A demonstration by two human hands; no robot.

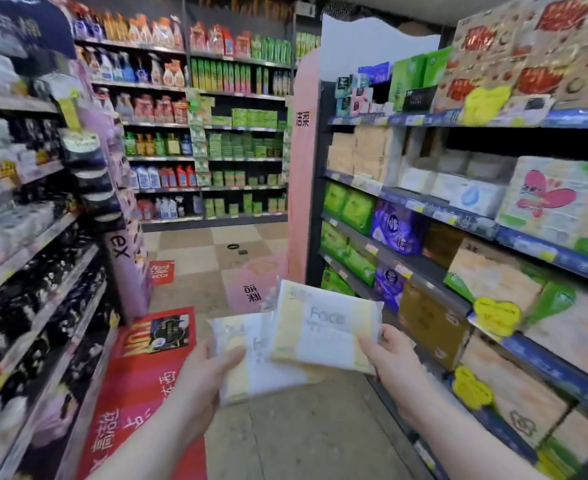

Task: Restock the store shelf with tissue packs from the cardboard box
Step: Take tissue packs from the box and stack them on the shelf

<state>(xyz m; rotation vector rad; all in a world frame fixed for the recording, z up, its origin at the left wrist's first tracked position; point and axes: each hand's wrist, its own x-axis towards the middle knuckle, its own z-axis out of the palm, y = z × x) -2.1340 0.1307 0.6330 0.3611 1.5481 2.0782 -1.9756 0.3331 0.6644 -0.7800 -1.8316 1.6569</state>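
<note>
I stand in a store aisle holding two flat tissue packs, white with pale yellow bands. My left hand [206, 374] grips the lower tissue pack [254, 362] at its left edge. My right hand [391, 358] grips the upper tissue pack [323, 329], printed "Face", at its right edge; it overlaps the lower one. The store shelf [465, 216] with tissue and paper goods runs along my right side, close to my right hand. The cardboard box is not in view.
A shelving unit [33, 244] with dark and purple packs lines the left side. Red floor stickers [140, 386] lie below my left arm. A pink pillar [301, 174] stands at the end of the right-hand shelves. Detergent shelves [202, 133] close the aisle's far end.
</note>
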